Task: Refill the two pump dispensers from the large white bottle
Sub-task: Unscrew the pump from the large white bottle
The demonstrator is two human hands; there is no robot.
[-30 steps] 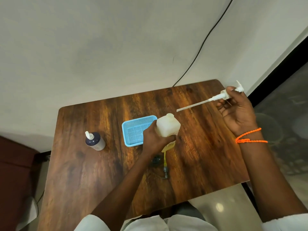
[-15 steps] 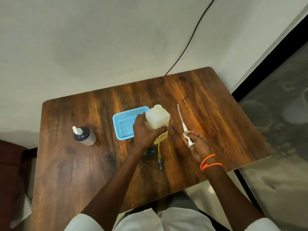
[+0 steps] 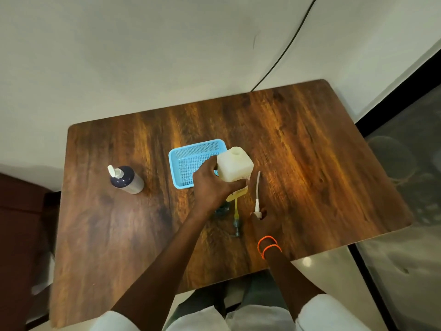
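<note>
Head view: white bottle (image 3: 235, 167) gripped by left hand (image 3: 210, 187).
Right hand (image 3: 263, 219): pump head (image 3: 257, 206) pinched, beside bottle.
Advice: pump laid flat, tube clear of bottle.

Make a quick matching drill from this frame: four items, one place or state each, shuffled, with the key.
Items
1. large white bottle
2. pump head with tube
3. dark pump dispenser
4. blue basket

Places or states
A. stands alone at the table's left, pump on
B. held at its head end by the right hand, tube pointing away from the person
C. gripped by the left hand, cap off
D. lies on the table behind the left hand

Pairs: 1-C, 2-B, 3-A, 4-D
</note>
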